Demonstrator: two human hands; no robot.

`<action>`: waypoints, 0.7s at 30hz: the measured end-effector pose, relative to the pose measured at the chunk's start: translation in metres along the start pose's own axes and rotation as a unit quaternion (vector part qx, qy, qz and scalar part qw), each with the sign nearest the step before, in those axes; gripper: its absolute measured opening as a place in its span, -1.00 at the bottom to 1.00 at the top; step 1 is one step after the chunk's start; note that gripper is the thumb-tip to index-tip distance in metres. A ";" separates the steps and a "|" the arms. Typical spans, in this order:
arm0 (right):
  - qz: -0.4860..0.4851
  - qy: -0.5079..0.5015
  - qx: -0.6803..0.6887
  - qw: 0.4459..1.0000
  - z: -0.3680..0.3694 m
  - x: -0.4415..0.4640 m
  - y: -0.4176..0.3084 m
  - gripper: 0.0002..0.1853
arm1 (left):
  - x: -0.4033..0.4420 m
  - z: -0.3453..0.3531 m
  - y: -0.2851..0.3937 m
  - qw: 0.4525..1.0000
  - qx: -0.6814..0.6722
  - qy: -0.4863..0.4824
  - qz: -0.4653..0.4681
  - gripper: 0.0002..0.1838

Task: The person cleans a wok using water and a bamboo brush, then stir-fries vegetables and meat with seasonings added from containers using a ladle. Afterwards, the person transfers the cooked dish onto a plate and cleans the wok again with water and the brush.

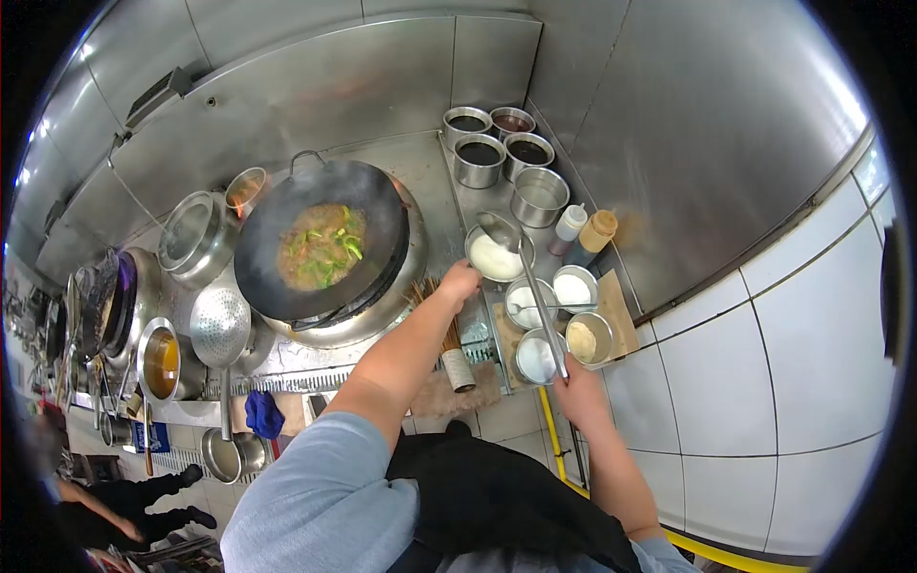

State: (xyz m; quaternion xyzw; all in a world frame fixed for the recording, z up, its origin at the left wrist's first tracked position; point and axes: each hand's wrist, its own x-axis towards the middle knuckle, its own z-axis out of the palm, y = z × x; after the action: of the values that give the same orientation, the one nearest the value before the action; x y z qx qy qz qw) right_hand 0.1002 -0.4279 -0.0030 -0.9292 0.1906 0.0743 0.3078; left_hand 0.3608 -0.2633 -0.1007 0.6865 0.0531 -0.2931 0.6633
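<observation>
The right hand [581, 392] was closed around the handle of a long silver metal ladle [535, 286], its cup over a round metal bowl of white contents [495, 263] toward the right end of the steel bench [432, 191]. The left hand [461, 281] bunched its fingers at the bowl's rim; whether they gripped, I couldn't tell. Four round metal pots of dark liquid [479, 176] stood near the bench's far right corner. Marks on a blue rectangular item [153, 438] were illegibly small.

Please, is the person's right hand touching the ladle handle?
Touching. The head view shows the right hand gripping the near end of the ladle handle, with no gap between them.
</observation>
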 end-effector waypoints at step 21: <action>-0.003 -0.032 -0.011 0.999 -0.002 -0.003 0.004 -0.65 | 0.014 0.008 -0.009 0.997 -0.048 -0.055 -0.032 -0.41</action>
State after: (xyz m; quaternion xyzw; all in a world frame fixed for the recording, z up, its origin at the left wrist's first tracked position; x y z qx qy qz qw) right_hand 0.0962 -0.4312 -0.0025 -0.9303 0.1768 0.1052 0.3038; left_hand 0.3650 -0.2743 -0.1150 0.6346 0.0525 -0.3489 0.6876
